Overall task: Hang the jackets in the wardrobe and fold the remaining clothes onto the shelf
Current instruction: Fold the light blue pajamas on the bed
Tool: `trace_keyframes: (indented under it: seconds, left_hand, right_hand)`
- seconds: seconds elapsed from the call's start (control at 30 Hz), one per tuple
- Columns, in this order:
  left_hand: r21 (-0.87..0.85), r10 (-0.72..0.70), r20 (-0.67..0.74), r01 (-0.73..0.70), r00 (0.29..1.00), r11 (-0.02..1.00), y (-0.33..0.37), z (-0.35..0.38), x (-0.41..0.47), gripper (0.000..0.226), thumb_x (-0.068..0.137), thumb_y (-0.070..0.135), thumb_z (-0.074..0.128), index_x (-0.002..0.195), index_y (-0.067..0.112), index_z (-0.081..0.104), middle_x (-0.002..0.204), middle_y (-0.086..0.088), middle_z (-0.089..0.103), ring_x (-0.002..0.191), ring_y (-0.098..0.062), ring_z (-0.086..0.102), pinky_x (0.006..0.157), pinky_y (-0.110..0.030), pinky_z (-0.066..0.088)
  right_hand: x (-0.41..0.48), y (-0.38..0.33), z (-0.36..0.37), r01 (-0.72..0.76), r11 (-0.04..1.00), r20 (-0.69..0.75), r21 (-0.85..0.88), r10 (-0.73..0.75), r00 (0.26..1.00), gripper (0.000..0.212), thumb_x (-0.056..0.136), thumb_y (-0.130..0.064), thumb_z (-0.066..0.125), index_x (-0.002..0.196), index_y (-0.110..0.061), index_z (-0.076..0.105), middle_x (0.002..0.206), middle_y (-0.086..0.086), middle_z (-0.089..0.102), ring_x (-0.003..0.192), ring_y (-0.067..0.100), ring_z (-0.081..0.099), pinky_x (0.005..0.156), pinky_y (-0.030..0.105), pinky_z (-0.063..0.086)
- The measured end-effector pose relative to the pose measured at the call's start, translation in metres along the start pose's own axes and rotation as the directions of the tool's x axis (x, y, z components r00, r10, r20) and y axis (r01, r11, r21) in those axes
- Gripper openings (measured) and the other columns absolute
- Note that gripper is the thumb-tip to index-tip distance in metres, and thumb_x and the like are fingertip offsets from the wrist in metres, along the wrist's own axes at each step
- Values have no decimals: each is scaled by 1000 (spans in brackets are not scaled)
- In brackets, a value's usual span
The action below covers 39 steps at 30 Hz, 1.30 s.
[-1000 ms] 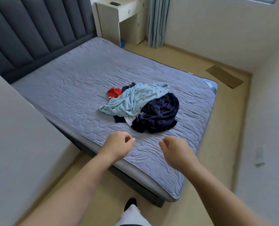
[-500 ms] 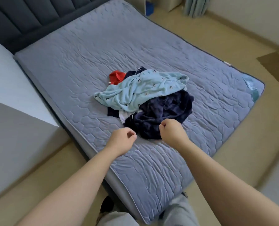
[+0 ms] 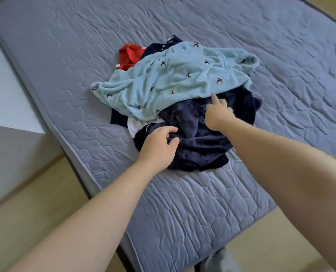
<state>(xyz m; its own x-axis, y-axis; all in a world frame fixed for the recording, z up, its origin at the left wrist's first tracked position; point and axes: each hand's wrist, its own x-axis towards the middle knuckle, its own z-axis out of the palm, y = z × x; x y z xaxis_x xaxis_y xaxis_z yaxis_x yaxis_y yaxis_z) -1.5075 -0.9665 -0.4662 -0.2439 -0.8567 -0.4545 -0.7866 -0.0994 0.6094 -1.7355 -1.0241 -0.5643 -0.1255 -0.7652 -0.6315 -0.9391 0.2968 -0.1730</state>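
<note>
A heap of clothes lies in the middle of the bed. On top is a light blue fleece garment (image 3: 169, 83) with small dark bird figures. A dark navy velvety garment (image 3: 198, 142) sits at the near side, partly under the blue one. A red garment (image 3: 129, 54) and another navy piece (image 3: 159, 49) peek out at the far side, and a bit of white cloth (image 3: 132, 125) shows underneath. My left hand (image 3: 159, 147) rests on the navy garment's near-left edge, fingers curled into its fabric. My right hand (image 3: 218, 113) is over the navy garment, forefinger stretched to the blue fleece's hem.
The clothes lie on a grey-blue quilted mattress (image 3: 202, 203) whose near corner points at me. A pale grey wall or panel (image 3: 8, 138) stands to the left. Tan floor (image 3: 35, 203) shows beside the bed and at the lower right.
I have moved closer to the bed. Both hands, loosely fisted above the mattress before, have reached forward onto the navy garment; the right forefinger now points out.
</note>
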Motion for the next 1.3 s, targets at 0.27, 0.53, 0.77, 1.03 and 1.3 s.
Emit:
trace_keyframes:
  seconds: [0.27, 0.53, 0.77, 1.03, 1.3]
  left_hand:
    - [-39, -50, -76, 47, 996, 998, -41, 40, 48, 27, 98, 28, 59, 125, 31, 64, 124, 18, 61, 111, 1, 57, 85, -9, 39]
    - [-122, -181, -57, 173, 982, 977, -37, 34, 3, 25, 99, 28, 59, 122, 30, 66, 118, 19, 63, 109, 2, 58, 85, -13, 44]
    - [-574, -522, 58, 456, 851, 680, 7, -7, -61, 35, 103, 32, 54, 127, 7, 63, 105, 0, 67, 96, -18, 66, 82, -33, 56]
    - [-922, -356, 370, 385, 858, -29, 61, -53, -140, 76, 94, 75, 40, 129, 11, 64, 130, -14, 67, 122, -31, 64, 107, -45, 49]
    - [-948, -447, 279, 318, 850, 13, 47, -84, -226, 42, 104, 33, 53, 133, 4, 60, 125, -22, 67, 110, -36, 67, 79, -46, 55]
  right_hand:
    - [104, 13, 17, 63, 984, 33, -169, -58, 998, 37, 87, -1, 41, 115, -12, 64, 169, 8, -6, 154, 37, -8, 122, 59, 7]
    - [40, 1, -10, 267, 963, -423, 25, -232, 876, 28, 100, -18, 40, 108, -3, 61, 107, 19, 61, 99, 41, 55, 84, 44, 42]
    - [-105, -45, -48, 212, 883, -170, 418, -154, 973, 39, 90, -47, 63, 112, -15, 59, 91, 0, 62, 89, 27, 59, 70, 32, 43]
    - [-306, -91, -101, 449, 779, -209, 438, -397, 894, 33, 91, -43, 65, 73, -16, 59, 65, -5, 59, 59, 10, 51, 50, 22, 36]
    - [-439, -93, -50, 472, 860, -114, 191, -459, 881, 24, 91, -38, 68, 95, -25, 47, 87, -3, 56, 81, 24, 54, 66, 36, 43]
